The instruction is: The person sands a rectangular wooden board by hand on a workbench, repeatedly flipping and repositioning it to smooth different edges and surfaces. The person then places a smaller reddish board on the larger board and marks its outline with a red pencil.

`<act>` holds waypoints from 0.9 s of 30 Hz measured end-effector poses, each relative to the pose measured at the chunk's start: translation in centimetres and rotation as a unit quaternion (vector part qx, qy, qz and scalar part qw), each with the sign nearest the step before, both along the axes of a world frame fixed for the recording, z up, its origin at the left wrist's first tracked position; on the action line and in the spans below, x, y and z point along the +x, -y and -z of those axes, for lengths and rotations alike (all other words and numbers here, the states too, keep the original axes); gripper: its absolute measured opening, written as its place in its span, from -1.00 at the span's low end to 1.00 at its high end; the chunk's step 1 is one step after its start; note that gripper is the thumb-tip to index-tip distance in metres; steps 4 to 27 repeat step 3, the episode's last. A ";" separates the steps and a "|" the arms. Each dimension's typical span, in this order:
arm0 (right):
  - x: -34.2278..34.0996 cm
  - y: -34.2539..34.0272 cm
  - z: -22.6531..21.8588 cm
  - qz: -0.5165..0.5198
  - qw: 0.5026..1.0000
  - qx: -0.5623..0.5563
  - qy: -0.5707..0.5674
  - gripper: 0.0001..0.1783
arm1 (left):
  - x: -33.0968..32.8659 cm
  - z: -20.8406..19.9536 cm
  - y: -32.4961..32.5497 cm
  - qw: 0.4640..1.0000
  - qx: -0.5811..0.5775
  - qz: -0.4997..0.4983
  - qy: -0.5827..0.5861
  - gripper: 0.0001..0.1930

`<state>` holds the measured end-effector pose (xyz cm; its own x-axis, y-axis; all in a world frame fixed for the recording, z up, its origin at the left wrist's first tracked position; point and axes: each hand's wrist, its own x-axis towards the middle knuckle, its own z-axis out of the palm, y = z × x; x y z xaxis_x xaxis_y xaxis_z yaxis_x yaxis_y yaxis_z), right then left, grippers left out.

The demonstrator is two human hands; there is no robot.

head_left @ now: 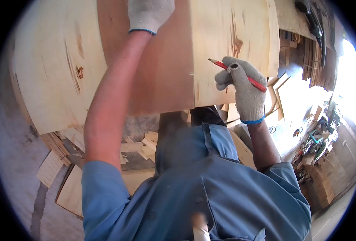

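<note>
A red carpenter's pencil (257, 84) is gripped in my right hand (246, 86), its sharpened end toward the left. That hand wears a pale knitted glove with a blue cuff and a dark spot at the thumb tip. It is over the near edge of a pale wooden sheet (214, 40) with brown grain marks. My left arm reaches far forward over a reddish-brown panel (166, 76). The gloved left hand (150, 14) is above that panel at the top edge of the view, and its fingers are cut off. Another pale knotted sheet (57, 76) is left of the panel.
Wood offcuts (148, 146) lie below the near edge. More boards (71, 193) rest on the floor at the left. A black power tool (312, 22) lies on a bench at the far right, above stacked strips (316, 60). Mixed clutter (316, 140) is heaped at the right.
</note>
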<state>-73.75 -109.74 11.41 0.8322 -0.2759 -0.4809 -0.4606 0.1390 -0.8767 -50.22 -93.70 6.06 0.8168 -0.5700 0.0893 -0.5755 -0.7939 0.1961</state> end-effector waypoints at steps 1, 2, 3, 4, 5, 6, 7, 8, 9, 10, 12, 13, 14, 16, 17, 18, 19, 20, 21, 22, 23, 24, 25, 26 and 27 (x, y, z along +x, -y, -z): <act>1.0 0.1 -0.1 -0.004 1.000 0.020 -0.006 -0.68 | -0.2 -1.6 0.7 0.997 0.052 0.025 -0.048 -0.60; 2.5 -0.2 -0.5 -0.001 0.999 0.036 -0.015 -0.66 | -0.4 -3.5 1.1 0.989 0.106 0.044 -0.095 -0.60; 4.0 -0.2 -0.9 -0.022 0.999 0.034 -0.037 -0.64 | 0.3 -4.0 -0.3 0.990 0.113 0.025 -0.085 -0.60; 4.0 -0.2 -0.9 -0.022 0.999 0.034 -0.037 -0.64 | 0.3 -4.0 -0.3 0.990 0.113 0.025 -0.085 -0.60; 4.0 -0.2 -0.9 -0.022 0.999 0.034 -0.037 -0.64 | 0.3 -4.0 -0.3 0.990 0.113 0.025 -0.085 -0.60; 4.0 -0.2 -0.9 -0.022 0.999 0.034 -0.037 -0.64 | 0.3 -4.0 -0.3 0.990 0.113 0.025 -0.085 -0.60; 4.0 -0.2 -0.9 -0.022 0.999 0.034 -0.037 -0.64 | 0.3 -4.0 -0.3 0.990 0.113 0.025 -0.085 -0.60; 4.0 -0.2 -0.9 -0.022 0.999 0.034 -0.037 -0.64 | 0.3 -4.0 -0.3 0.990 0.113 0.025 -0.085 -0.60; 4.0 -0.2 -0.9 -0.022 0.999 0.034 -0.037 -0.64 | 0.3 -4.0 -0.3 0.990 0.113 0.025 -0.085 -0.60; 4.0 -0.2 -0.9 -0.022 0.999 0.034 -0.037 -0.64 | 0.3 -4.0 -0.3 0.990 0.113 0.025 -0.085 -0.60; 4.0 -0.2 -0.9 -0.022 0.999 0.034 -0.037 -0.64 | 0.3 -4.0 -0.3 0.990 0.113 0.025 -0.085 -0.60; 4.0 -0.2 -0.9 -0.022 0.999 0.034 -0.037 -0.64 | 0.3 -4.0 -0.3 0.990 0.113 0.025 -0.085 -0.60; 4.0 -0.2 -0.9 -0.022 0.999 0.034 -0.037 -0.64 | 0.3 -4.0 -0.3 0.990 0.113 0.025 -0.085 -0.60; 4.0 -0.2 -0.9 -0.022 0.999 0.034 -0.037 -0.64 | 0.3 -4.0 -0.3 0.990 0.113 0.025 -0.085 -0.60; 4.0 -0.2 -0.9 -0.022 0.999 0.034 -0.037 -0.64 | 0.3 -4.0 -0.3 0.990 0.113 0.025 -0.085 -0.60; 4.0 -0.2 -0.9 -0.022 0.999 0.034 -0.037 -0.64 | 0.3 -4.0 -0.3 0.990 0.113 0.025 -0.085 -0.60; 4.0 -0.2 -0.9 -0.022 0.999 0.034 -0.037 -0.64 | 0.3 -4.0 -0.3 0.990 0.113 0.025 -0.085 -0.60; 4.0 -0.2 -0.9 -0.022 0.999 0.034 -0.037 -0.64 | 0.3 -4.0 -0.3 0.990 0.113 0.025 -0.085 -0.60; 4.0 -0.2 -0.9 -0.022 0.999 0.034 -0.037 -0.64 | 0.3 -4.0 -0.3 0.990 0.113 0.025 -0.085 -0.60; 4.0 -0.2 -0.9 -0.022 0.999 0.034 -0.037 -0.64 | 0.3 -4.0 -0.3 0.990 0.113 0.025 -0.085 -0.60; 4.0 -0.2 -0.9 -0.022 0.999 0.034 -0.037 -0.64 | 0.3 -4.0 -0.3 0.990 0.113 0.025 -0.085 -0.60; 4.0 -0.2 -0.9 -0.022 0.999 0.034 -0.037 -0.64 | 0.3 -4.0 -0.3 0.990 0.113 0.025 -0.085 -0.60; 4.0 -0.2 -0.9 -0.022 0.999 0.034 -0.037 -0.64 | 0.3 -4.0 -0.3 0.990 0.113 0.025 -0.085 -0.60; 4.0 -0.2 -0.9 -0.022 0.999 0.034 -0.037 -0.64 | 0.3 -4.0 -0.3 0.990 0.113 0.025 -0.085 -0.60; 4.0 -0.2 -0.9 -0.022 0.999 0.034 -0.037 -0.64 | 0.3 -4.0 -0.3 0.990 0.113 0.025 -0.085 -0.60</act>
